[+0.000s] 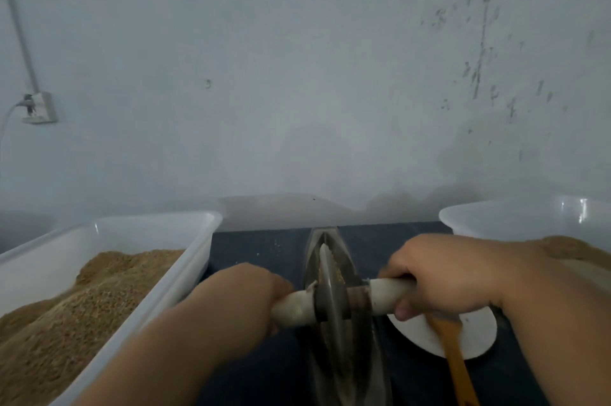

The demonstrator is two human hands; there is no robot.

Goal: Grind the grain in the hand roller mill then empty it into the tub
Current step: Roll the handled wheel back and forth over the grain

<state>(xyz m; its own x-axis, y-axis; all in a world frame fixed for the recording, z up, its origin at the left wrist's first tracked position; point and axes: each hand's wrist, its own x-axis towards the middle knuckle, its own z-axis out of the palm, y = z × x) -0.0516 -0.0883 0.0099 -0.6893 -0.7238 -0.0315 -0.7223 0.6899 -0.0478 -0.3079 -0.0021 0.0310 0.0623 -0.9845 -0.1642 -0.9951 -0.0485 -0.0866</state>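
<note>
Clasping the roller mill [331,304], apparently: left hand [246,294], right hand [441,276].

Mill wheel [330,306] upright in trough [347,255], grain [336,271] inside

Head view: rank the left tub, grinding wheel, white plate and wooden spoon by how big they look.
1. left tub, by far largest, cropped by the frame.
2. grinding wheel and white plate: unsure; the wheel is edge-on, the plate partly hidden by the right hand.
3. wooden spoon, smallest.
</note>
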